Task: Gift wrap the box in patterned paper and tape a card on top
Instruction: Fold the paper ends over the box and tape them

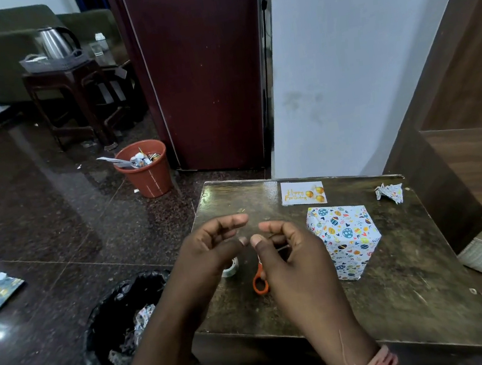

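Wrapped box (345, 238) sits on bench (404, 276), card (303, 193) just behind it; your left hand (209, 251) and right hand (290, 250), fingers curled, seem to stretch clear tape—keep it taut, unstuck.

Both forearms are bare, with no sleeves in view. The right wrist carries a band of pinkish-red thread (382, 364) wound round several times, its frayed loose ends trailing up the forearm. The left hand (209, 249) and right hand (288, 253) wear no rings.
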A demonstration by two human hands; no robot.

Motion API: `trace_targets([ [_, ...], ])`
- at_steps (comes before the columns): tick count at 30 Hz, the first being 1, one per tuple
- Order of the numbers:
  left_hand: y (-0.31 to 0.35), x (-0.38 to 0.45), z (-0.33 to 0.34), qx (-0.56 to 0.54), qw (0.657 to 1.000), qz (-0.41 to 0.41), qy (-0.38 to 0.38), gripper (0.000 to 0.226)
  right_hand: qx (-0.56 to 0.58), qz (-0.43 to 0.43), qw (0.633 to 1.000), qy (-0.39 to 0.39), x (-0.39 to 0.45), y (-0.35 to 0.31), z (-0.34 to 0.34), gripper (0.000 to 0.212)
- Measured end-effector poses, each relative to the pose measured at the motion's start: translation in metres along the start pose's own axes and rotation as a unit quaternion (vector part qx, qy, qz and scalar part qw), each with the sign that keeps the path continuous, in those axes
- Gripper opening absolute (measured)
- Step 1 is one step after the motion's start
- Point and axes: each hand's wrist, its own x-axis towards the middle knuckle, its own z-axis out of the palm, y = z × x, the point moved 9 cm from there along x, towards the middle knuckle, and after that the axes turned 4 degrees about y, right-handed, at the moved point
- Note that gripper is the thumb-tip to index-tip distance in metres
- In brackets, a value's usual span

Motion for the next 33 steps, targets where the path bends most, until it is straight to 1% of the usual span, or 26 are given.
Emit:
trace_targets([
  [3,0.003,-0.002,0.005,-0.009,1.000,0.006,-0.025,0.037,-0.044,-0.035,0.998,0.015,-0.003,-0.012,-0.005,0.022],
  [7,0.010,-0.009,0.012,-0.032,0.998,0.013,-0.050,0.037,-0.067,-0.067,0.995,0.044,-0.005,-0.022,-0.011,0.024],
  [11,0.012,-0.013,0.020,-0.035,0.996,0.022,-0.078,0.034,-0.054,-0.081,0.992,0.080,-0.005,-0.029,-0.020,0.012],
  [14,0.008,-0.012,0.022,-0.040,0.996,0.013,-0.084,0.035,-0.065,-0.103,0.987,0.102,-0.005,-0.034,-0.028,0.008],
  [17,0.006,-0.012,0.029,-0.051,0.994,0.005,-0.100,0.038,-0.090,-0.126,0.983,0.102,-0.004,-0.038,-0.030,0.009],
  [22,0.011,-0.011,0.041,-0.059,0.992,0.020,-0.108,0.041,-0.090,-0.136,0.982,0.091,0.001,-0.044,-0.039,0.011],
  [24,0.010,-0.010,0.047,-0.060,0.992,0.020,-0.114,0.046,-0.090,-0.142,0.981,0.094,0.004,-0.046,-0.045,0.011],
  [26,0.009,-0.009,0.048,-0.064,0.993,0.017,-0.097,0.053,-0.068,-0.136,0.984,0.098,0.008,-0.049,-0.055,0.011],
  [28,0.013,-0.009,0.049,-0.055,0.995,0.028,-0.077,0.055,-0.033,-0.123,0.986,0.105,0.015,-0.051,-0.071,0.011],
  [30,0.020,-0.012,0.054,-0.032,0.997,0.046,-0.059,0.049,-0.016,-0.097,0.989,0.111,0.025,-0.052,-0.092,0.013],
  [33,0.026,-0.022,0.072,0.058,0.995,0.072,-0.036,0.041,0.003,-0.029,0.997,0.078,0.040,-0.042,-0.118,0.015],
])
